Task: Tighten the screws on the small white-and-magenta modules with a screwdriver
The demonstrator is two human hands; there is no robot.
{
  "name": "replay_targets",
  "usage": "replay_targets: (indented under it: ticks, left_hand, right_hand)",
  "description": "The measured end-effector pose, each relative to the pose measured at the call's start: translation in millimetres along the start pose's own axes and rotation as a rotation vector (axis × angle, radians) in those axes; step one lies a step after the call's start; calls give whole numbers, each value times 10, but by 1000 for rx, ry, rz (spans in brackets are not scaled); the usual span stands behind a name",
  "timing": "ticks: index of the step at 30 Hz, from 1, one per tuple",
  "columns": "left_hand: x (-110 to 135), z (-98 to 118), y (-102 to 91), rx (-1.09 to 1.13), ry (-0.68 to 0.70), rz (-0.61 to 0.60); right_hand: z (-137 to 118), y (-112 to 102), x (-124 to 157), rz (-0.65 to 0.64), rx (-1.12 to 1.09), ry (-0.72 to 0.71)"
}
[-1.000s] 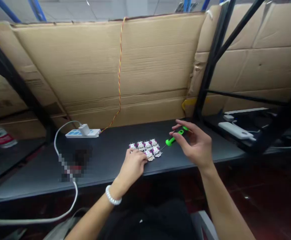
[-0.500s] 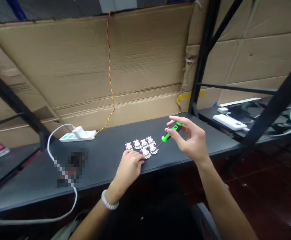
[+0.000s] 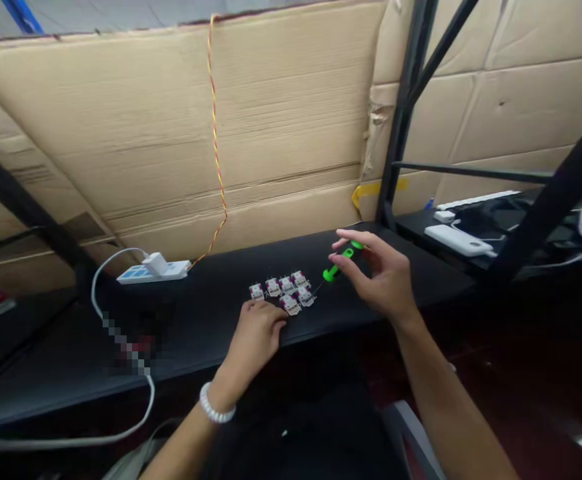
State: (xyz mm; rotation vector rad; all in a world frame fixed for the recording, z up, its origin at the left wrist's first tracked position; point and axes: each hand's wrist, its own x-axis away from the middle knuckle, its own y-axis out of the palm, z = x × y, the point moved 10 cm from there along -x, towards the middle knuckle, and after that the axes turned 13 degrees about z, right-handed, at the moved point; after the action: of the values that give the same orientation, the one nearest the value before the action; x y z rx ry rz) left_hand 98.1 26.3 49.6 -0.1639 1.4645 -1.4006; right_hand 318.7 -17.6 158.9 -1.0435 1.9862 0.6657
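Where the near edge of the black table (image 3: 211,330) is reached, the left hand (image 3: 255,331) is seen resting palm down, with a bracelet (image 3: 215,405) of white beads worn on its wrist. Its fingers are curled loosely, and the fingertips lie just beside the nearest of the small white-and-pink parts (image 3: 289,305). Whether anything is pinched beneath them cannot be told.

Six parts can be counted: two in a near row and four in a far row, set close together. Any further ones behind the left hand are hidden.

Just right of the parts, one green screwdriver (image 3: 337,263) is held above the table in the right hand (image 3: 381,277). The handle is gripped between the thumb and the fingertips, with the other fingers loosely spread. Its long axis runs from far right to near left. The thin shaft is tilted downward and pointed at the right end of the parts; contact cannot be made out.

Farther left, one white power strip (image 3: 153,270) is laid flat, with one white plug seated in it. One white cable (image 3: 101,293) is looped from it toward the near edge.

Behind everything, a wall of cardboard (image 3: 295,120) is stood up, and one twisted red-and-yellow wire (image 3: 215,147) is hung down its face. One black post (image 3: 401,113) is set to the right.
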Motion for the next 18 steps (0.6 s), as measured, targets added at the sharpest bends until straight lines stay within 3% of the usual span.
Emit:
replay_targets:
  ticks: [7, 18]
  left_hand:
    - [18, -51, 6, -2, 30, 16]
    - [-1, -18, 112, -1, 135, -86]
  right_hand:
    - [1, -1, -3, -5, 3, -9]
    - [1, 29, 14, -38, 21, -14]
